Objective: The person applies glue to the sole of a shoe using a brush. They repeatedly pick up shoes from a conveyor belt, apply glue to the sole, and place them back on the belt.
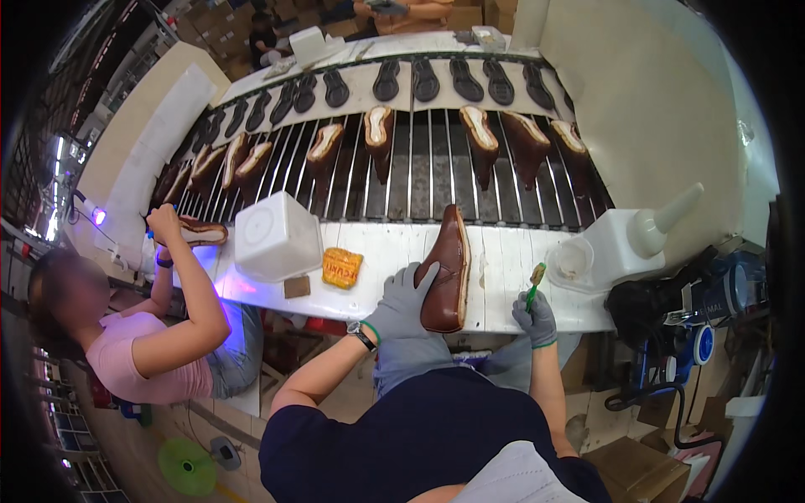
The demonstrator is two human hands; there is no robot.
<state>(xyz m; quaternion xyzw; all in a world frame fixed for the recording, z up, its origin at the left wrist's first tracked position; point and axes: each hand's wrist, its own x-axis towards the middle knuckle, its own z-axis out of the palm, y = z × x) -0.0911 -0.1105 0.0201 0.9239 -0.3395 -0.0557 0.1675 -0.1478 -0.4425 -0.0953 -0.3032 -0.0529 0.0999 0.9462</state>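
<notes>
A brown leather boot upper lies on its side at the front of the white table, its pale bottom edge facing right. My left hand, in a grey glove, is closed around its near left side. My right hand, gloved too, grips a small green-handled brush with its bristles pointing up. The brush is apart from the boot upper. Beyond the right hand stands a clear plastic cup with pale residue inside. A white plastic jug with a spout is beside the cup.
Behind the table, a rack of metal rods carries several brown uppers; black soles line a board beyond. An upturned white tub and yellow packet sit left. A co-worker at far left handles another upper.
</notes>
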